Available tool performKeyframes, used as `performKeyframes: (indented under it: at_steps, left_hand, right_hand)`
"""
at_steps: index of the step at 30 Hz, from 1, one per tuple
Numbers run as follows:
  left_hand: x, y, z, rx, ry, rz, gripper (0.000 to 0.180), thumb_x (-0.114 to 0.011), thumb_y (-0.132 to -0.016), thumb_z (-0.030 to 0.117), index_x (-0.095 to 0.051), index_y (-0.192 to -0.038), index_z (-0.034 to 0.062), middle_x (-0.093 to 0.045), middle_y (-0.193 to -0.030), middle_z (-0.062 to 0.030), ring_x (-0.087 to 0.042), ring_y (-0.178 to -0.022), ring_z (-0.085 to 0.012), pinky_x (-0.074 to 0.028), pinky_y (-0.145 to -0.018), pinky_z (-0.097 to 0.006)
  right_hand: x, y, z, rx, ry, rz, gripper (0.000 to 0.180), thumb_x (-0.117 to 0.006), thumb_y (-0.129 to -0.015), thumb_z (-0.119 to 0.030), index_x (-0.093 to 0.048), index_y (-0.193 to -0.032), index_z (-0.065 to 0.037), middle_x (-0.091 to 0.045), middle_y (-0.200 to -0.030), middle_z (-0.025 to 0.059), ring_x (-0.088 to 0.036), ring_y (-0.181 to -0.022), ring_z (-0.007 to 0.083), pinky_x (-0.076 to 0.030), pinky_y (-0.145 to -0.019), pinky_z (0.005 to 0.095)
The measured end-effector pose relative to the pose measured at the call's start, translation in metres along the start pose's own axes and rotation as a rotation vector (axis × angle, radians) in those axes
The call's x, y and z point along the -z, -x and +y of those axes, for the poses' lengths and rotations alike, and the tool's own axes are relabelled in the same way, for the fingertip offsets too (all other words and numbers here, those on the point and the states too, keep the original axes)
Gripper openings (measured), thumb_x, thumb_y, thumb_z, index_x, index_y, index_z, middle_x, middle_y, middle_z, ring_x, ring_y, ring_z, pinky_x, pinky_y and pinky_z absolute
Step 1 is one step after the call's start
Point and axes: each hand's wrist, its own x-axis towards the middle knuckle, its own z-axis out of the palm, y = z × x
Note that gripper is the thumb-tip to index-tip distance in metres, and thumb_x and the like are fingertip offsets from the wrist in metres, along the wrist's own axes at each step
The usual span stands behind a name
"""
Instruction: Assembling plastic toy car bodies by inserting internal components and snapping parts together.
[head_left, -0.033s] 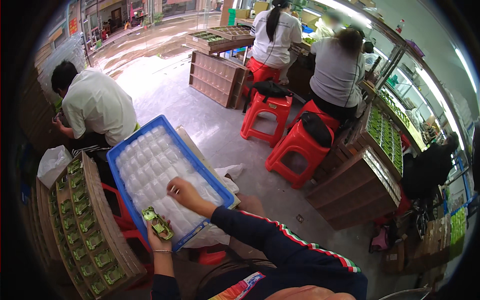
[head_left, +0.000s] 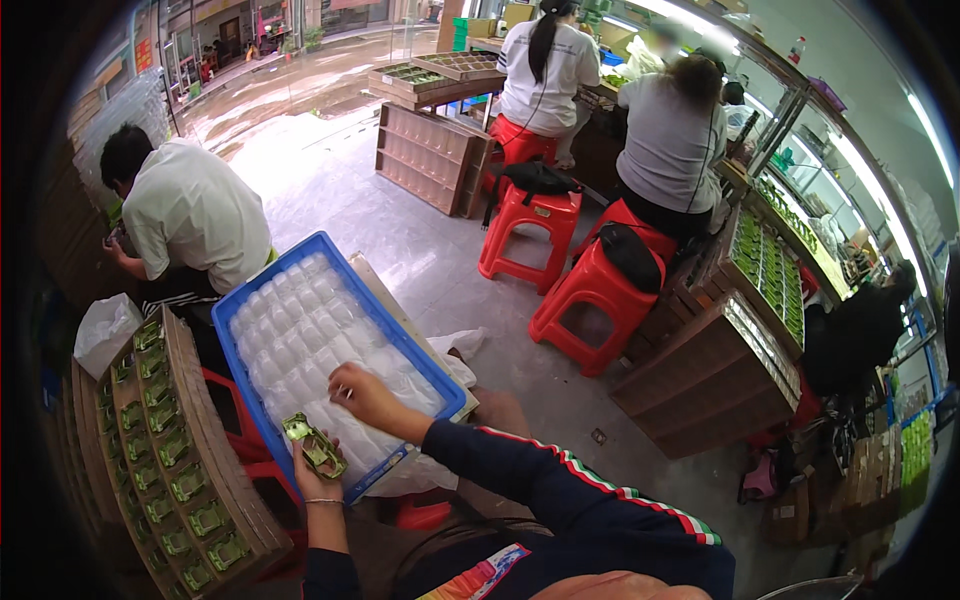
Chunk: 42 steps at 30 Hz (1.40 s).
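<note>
My left hand (head_left: 318, 487) holds a small green item in a shiny open case (head_left: 313, 445) just off the near corner of a blue crate (head_left: 246, 375). The crate is filled with clear plastic pieces (head_left: 300, 335). My right hand (head_left: 362, 392), in a dark sleeve with a striped band, reaches into the crate's near end. Its fingers curl down onto the plastic. Whether they grip a piece is not visible.
A slanted wooden tray (head_left: 195, 395) with several green items stands at my left. Beyond the crate a person in a white shirt (head_left: 195, 215) crouches. Red stools (head_left: 590, 290) and two seated people are further back. Wooden trays of green items (head_left: 765, 265) stand at right.
</note>
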Motion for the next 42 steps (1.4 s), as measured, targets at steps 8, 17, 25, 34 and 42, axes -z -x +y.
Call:
performKeyframes:
  at_steps: [8,17,25,34,42]
  left_hand:
    - [-0.027,0.000,-0.001,-0.063,0.070,-0.188,0.044,-0.045,-0.098,0.044,-0.057,-0.120,0.0079,-0.065,-0.106,-0.0073,-0.064,-0.094,-0.0215,-0.053,-0.080,-0.034]
    - [-0.035,-0.015,-0.012,-0.050,0.247,-0.385,0.043,-0.040,-0.100,0.042,-0.060,-0.114,0.0068,-0.066,-0.105,-0.0137,-0.065,-0.092,-0.0258,-0.054,-0.081,-0.040]
    - [-0.065,0.019,0.001,-0.031,0.279,-0.178,0.055,-0.033,-0.101,0.049,-0.053,-0.122,0.0026,-0.065,-0.104,-0.0175,-0.066,-0.091,-0.0320,-0.055,-0.080,-0.041]
    - [-0.061,0.022,0.002,-0.037,0.320,-0.182,0.055,-0.029,-0.102,0.048,-0.052,-0.124,0.0036,-0.064,-0.106,-0.0176,-0.064,-0.094,-0.0305,-0.054,-0.084,-0.041]
    - [-0.056,0.016,0.001,-0.035,0.353,-0.201,0.055,-0.028,-0.103,0.048,-0.052,-0.125,0.0038,-0.063,-0.110,-0.0190,-0.062,-0.098,-0.0324,-0.052,-0.090,-0.043]
  right_hand:
    - [0.004,0.049,-0.061,0.182,0.129,-0.163,0.013,-0.062,-0.085,-0.009,-0.064,-0.096,-0.003,-0.061,-0.098,0.0144,-0.064,-0.084,0.0324,-0.052,-0.073,0.0387]
    - [0.016,0.045,-0.072,0.377,0.284,-0.175,0.024,-0.060,-0.074,-0.001,-0.068,-0.096,-0.008,-0.066,-0.092,0.0102,-0.064,-0.086,0.0293,-0.052,-0.075,0.0384]
    - [0.008,0.040,-0.095,0.506,0.449,-0.167,0.023,-0.064,-0.074,-0.006,-0.067,-0.096,-0.014,-0.068,-0.095,0.0015,-0.062,-0.082,0.0210,-0.048,-0.074,0.0342]
    - [0.001,0.034,-0.098,0.561,0.576,-0.208,0.016,-0.065,-0.079,-0.011,-0.066,-0.094,-0.011,-0.068,-0.095,0.0001,-0.062,-0.082,0.0185,-0.046,-0.076,0.0334]
    - [-0.006,0.030,-0.098,0.560,0.608,-0.229,0.014,-0.065,-0.079,-0.014,-0.065,-0.093,-0.010,-0.067,-0.095,0.0008,-0.062,-0.082,0.0177,-0.044,-0.077,0.0339]
